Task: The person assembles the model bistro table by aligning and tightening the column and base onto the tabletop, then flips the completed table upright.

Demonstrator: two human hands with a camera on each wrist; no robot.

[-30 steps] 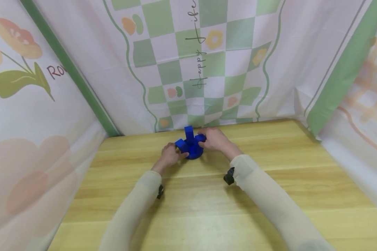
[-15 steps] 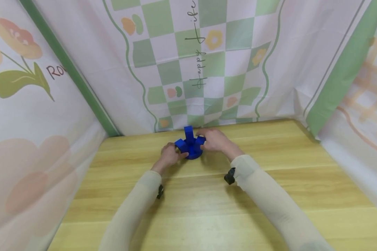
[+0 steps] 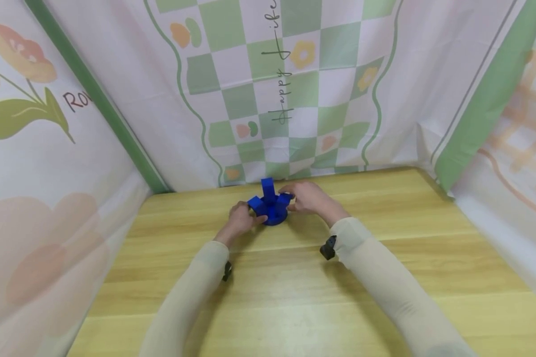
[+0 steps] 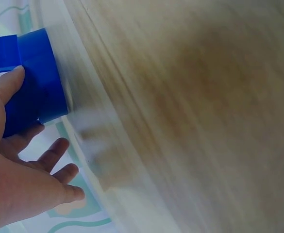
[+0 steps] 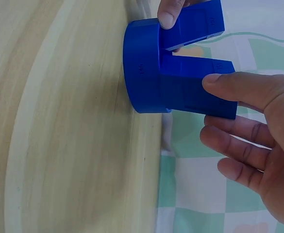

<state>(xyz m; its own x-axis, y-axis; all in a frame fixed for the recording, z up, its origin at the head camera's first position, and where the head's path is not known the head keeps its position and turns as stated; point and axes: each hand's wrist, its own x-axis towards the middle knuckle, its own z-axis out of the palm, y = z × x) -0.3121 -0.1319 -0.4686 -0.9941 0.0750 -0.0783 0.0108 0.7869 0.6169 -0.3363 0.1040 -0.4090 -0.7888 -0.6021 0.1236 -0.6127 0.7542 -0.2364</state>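
A blue round base stands on the table near its back edge, with upright rectangular blocks around it. Three blocks show: a left block, a taller-looking back block and a right block. My left hand pinches the left block low down, its thumb near the base and its other fingers spread. From the right, my right hand pinches the right block between thumb and fingers. In the right wrist view this gripped block stands on the base, and small raised marks show on both.
The wooden table stretches out in front of both arms. Right behind the blue piece hangs a green-and-white checked cloth, with more patterned cloth at both sides. A small black device sits at the right wrist.
The right hand's fingers have shifted slightly outward along the right block, so more of that block shows. The left hand and the base have stayed almost in place.
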